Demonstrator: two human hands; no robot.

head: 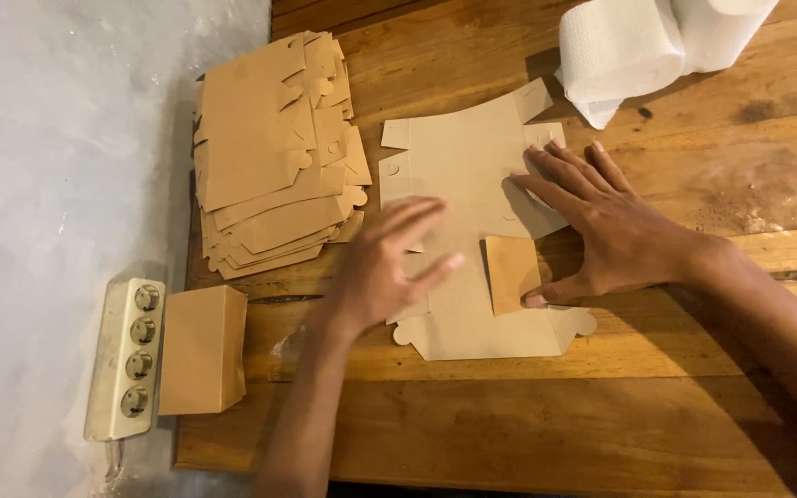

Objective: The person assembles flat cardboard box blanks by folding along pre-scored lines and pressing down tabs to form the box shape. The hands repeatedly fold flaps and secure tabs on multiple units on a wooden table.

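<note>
Left hand (389,263) is motion-blurred, fingertips smeared, so contact w/ the flat box blank (463,166) under them is unclear. Blank's middle is hidden beneath both palms. Right hand (601,231) forearm cut off at frame edge. Paper towel rolls (620,46), beyond right fingertips, cropped at top.

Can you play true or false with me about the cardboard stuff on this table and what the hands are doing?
1. Both hands are on a flat brown cardboard cutout. True: the left hand and the right hand both lie on it.
2. The pile of flat cutouts lies to the right of the hands. False: it lies to their left, near the table's edge.
3. A folded-up brown box stands beside a white power strip. True.
4. The table is glass. False: it is brown wood.
5. White paper rolls sit at the far right corner. True.
</note>
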